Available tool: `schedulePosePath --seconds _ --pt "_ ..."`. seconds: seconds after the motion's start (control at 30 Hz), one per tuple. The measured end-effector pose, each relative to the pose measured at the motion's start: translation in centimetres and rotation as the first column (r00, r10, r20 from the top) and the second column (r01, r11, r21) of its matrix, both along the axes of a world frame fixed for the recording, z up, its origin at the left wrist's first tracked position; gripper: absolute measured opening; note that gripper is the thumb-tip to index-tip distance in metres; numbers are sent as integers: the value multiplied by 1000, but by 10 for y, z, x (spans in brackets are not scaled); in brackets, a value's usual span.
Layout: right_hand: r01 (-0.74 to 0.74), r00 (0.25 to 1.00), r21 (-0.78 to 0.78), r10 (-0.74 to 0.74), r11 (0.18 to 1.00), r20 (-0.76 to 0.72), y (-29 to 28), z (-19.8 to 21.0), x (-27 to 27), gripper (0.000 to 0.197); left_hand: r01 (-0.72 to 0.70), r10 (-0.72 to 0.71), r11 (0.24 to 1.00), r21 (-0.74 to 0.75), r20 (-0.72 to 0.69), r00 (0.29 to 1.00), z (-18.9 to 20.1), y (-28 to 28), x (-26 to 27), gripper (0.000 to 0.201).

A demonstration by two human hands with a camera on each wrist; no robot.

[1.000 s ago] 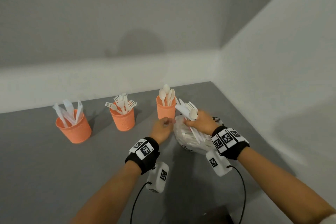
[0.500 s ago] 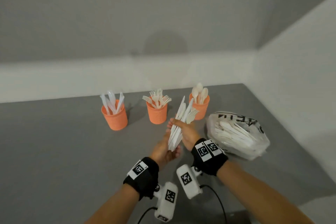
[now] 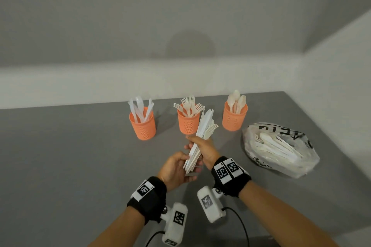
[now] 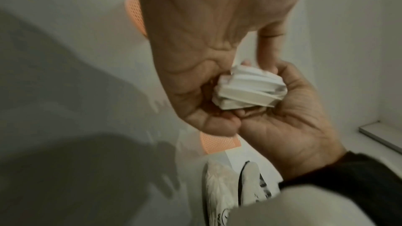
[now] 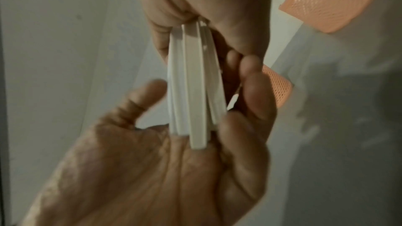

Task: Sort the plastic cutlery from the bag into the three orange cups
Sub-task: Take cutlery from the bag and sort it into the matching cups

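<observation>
Head view: low in the centre of the frame, the right hand (image 3: 206, 149) is wrapped around the middle of a bundle of white cutlery (image 3: 200, 140), knives with at least 1 fork showing at the upper end. The left hand (image 3: 176, 168) cups the handle ends from below, fingers curled loosely about them. Above the hands stand 3 orange cups on the grey table (image 3: 60, 156): the knife cup (image 3: 143, 126) at left, the fork cup (image 3: 187, 124) in the middle, the spoon cup (image 3: 233, 118) at right. The bag (image 3: 281, 150), still holding more cutlery, lies at the right of the frame.

Left wrist view: at centre, the butt ends of the bundle (image 4: 248, 89) sit between both palms, squared together.

Right wrist view: the handles (image 5: 193, 83) run down the middle of the frame into the left palm, the left fingertips (image 5: 250, 68) pressing their side.

The step in hand looks like evening up a mixed handful before dealing it out. Next, 1 kind must be separated, likely the knives for the left cup, without letting the fork slip along.
</observation>
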State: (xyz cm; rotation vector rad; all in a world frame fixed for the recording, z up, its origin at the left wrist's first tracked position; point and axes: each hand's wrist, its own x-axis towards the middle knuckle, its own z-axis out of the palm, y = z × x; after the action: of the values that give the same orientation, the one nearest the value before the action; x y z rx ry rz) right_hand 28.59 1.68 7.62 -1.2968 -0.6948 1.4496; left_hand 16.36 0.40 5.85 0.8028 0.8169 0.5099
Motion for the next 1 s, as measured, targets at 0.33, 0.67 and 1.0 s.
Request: schedulePosePath --seconds 0.33,0.67,1.0 --pt "-287 958 38 287 957 13 13 -6 13 22 10 83 953 304 -289 954 5 17 33 23" --pt "-32 966 87 8 996 257 44 -10 49 20 89 108 920 382 -464 879 15 50 36 4" --pt "-144 935 86 107 986 338 48 -33 52 16 -417 569 751 513 -181 802 41 90 62 12"
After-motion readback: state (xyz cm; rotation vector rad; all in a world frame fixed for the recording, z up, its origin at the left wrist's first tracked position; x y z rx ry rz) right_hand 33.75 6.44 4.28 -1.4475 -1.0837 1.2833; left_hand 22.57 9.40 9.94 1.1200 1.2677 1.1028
